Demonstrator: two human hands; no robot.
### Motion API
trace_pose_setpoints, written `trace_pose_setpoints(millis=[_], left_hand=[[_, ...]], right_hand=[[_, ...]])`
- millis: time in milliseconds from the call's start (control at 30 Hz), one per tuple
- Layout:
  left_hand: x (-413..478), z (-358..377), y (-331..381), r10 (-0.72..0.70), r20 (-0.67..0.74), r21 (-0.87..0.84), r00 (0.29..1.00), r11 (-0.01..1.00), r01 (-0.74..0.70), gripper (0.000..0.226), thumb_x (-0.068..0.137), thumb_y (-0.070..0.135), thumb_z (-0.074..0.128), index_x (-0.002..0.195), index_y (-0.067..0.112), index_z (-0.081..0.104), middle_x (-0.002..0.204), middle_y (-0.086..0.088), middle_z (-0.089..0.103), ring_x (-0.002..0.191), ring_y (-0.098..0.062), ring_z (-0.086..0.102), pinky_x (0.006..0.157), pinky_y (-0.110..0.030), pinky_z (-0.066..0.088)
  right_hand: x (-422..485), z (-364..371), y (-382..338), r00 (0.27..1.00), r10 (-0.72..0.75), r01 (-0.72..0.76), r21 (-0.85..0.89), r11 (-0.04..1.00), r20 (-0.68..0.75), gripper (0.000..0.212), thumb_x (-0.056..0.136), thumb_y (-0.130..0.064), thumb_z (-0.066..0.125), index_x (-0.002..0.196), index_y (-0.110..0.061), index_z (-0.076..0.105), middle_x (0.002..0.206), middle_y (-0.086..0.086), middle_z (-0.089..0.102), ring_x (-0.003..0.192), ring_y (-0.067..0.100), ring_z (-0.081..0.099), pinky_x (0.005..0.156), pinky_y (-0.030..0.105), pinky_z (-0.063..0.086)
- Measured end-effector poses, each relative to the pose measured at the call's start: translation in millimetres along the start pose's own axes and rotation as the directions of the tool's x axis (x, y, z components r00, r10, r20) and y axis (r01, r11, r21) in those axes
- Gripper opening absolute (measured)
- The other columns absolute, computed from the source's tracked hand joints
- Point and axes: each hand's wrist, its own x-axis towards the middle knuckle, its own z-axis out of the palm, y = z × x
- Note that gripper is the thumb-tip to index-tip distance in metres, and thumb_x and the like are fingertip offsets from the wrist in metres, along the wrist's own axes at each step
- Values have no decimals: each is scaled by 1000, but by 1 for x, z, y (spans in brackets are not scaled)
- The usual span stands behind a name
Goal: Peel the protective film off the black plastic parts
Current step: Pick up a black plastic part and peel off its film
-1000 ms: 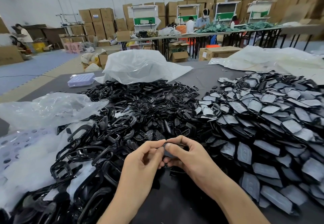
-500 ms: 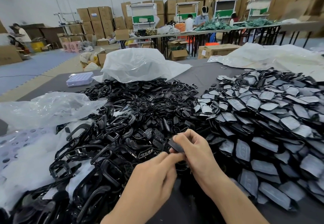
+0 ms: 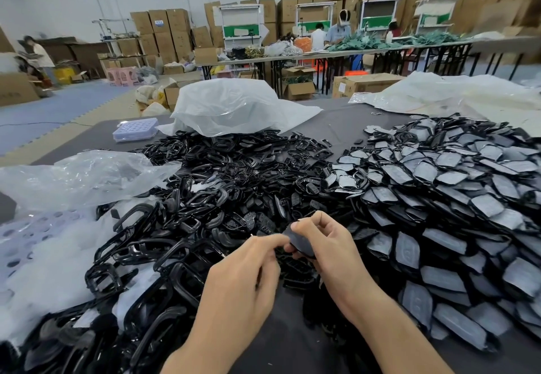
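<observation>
My right hand (image 3: 325, 244) pinches one part (image 3: 298, 240) above the bench (image 3: 336, 127), between the two piles. My left hand (image 3: 248, 271) picks at its near edge, fingertips together; whether it has the film I cannot tell. The part looks light and stiff, the film thin, so a corner is the place to start. Filmed parts (image 3: 456, 198) heap right, black frames (image 3: 181, 212) left, crowding both wrists.

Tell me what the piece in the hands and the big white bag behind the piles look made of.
Piece in the right hand: a black part, seemingly hard plastic, with a dull grey face that suggests film still on. White bag: thin plastic sheet, judging by its soft creases and glossy highlights.
</observation>
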Motion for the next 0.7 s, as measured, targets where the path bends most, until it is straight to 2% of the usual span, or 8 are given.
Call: trace_pose_setpoints(millis=[100, 167, 233, 367, 467, 533, 633, 700], left_hand=[[0, 1, -5, 74, 102, 223, 992, 970, -96, 27, 96, 26, 42, 117, 37, 56, 81, 13, 55, 67, -7, 56, 59, -27, 49], [3, 0, -11, 28, 87, 312, 996, 948, -54, 30, 95, 26, 41, 120, 37, 55, 77, 11, 53, 64, -13, 58, 54, -31, 49], [4, -1, -13, -4, 55, 348, 998, 937, -16, 32, 94, 26, 41, 121, 35, 55, 76, 11, 53, 62, -14, 58, 52, -29, 47], [3, -3, -14, -9, -23, 267, 1000, 964, 15, 29, 94, 26, 42, 121, 30, 53, 87, 13, 63, 68, -9, 62, 59, -20, 43], [3, -3, -11, -13, -50, 186, 999, 982, 22, 28, 94, 25, 44, 121, 30, 53, 88, 14, 64, 64, -4, 57, 60, -18, 42], [3, -3, -9, 0, -8, 180, 1000, 984, 2, 28, 95, 26, 44, 120, 31, 55, 87, 14, 62, 63, -5, 54, 57, -18, 42], [0, 0, -9, 24, 88, 175, 996, 984, -40, 29, 96, 26, 42, 120, 35, 57, 86, 14, 59, 67, -6, 59, 57, -26, 49], [-2, 4, -6, 57, 135, 107, 989, 992, -72, 31, 96, 24, 43, 120, 36, 58, 87, 13, 59, 69, -7, 61, 58, -30, 51]], right_hand=[[-2, 2, 2, 999, -46, 46, -27, 999, -4, 19, 86, -12, 70, 73, -14, 55, 65, -1, 62, 60, 9, 57, 58, 18, 50], [-3, 3, 2, 999, -44, 44, -37, 998, -9, 16, 90, -5, 66, 79, -8, 55, 62, 0, 63, 57, 7, 59, 61, 19, 53], [-3, 5, 1, 999, -33, 32, -64, 997, -9, 14, 91, -3, 64, 82, -7, 54, 62, -1, 64, 58, 8, 63, 60, 18, 54], [-5, 9, -1, 1000, -14, 12, -90, 996, -14, 17, 92, -5, 65, 80, -8, 53, 62, -5, 67, 60, 12, 69, 53, 18, 50], [-6, 8, -3, 1000, -10, 8, -81, 997, -24, 16, 93, -5, 65, 82, -8, 53, 61, -6, 66, 61, 14, 70, 52, 18, 50], [-6, 8, -3, 1000, -6, 4, -73, 997, -25, 15, 92, -5, 65, 82, -7, 54, 63, -4, 67, 61, 14, 70, 52, 18, 50], [-7, 8, -3, 1000, 0, 0, -44, 999, -18, 18, 91, -3, 65, 79, -8, 53, 63, 0, 66, 58, 11, 64, 54, 17, 50], [-6, 7, -2, 999, -21, 17, -84, 996, -46, 20, 90, -4, 65, 76, -11, 53, 63, 0, 62, 58, 11, 59, 55, 19, 49]])
